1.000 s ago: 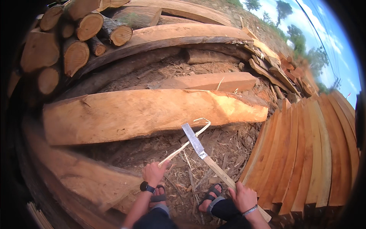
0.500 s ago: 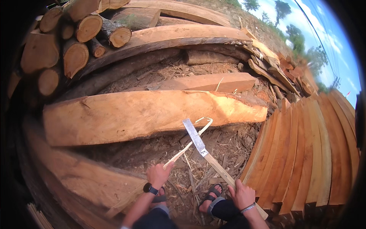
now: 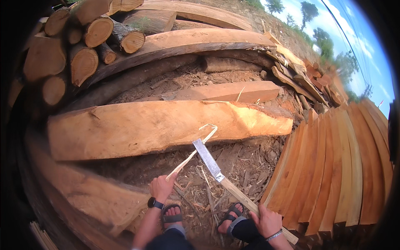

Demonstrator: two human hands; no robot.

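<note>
My left hand (image 3: 161, 187), with a dark watch at the wrist, is closed on a pale wood strip (image 3: 186, 161) whose far end is bent back like a hook. My right hand (image 3: 267, 221) grips the wooden handle of a saw (image 3: 208, 161); its short grey blade points up and left, teeth along its right edge. In the picture the blade's tip lies close against the strip; I cannot tell if they touch. Beyond both lies a big sawn slab (image 3: 166, 125) with a smooth orange-brown face and a rough far edge.
Cut logs (image 3: 98, 31) are piled at the far left, with long slabs behind. On the right, many boards (image 3: 329, 166) stand in a leaning row. Another slab (image 3: 91, 196) lies at the near left. Bark and wood chips (image 3: 233, 166) cover the ground around my sandalled feet (image 3: 173, 214).
My left hand has moved left and slightly down with the wood strip. The saw blade has shifted left and a little down, still in my right hand.
</note>
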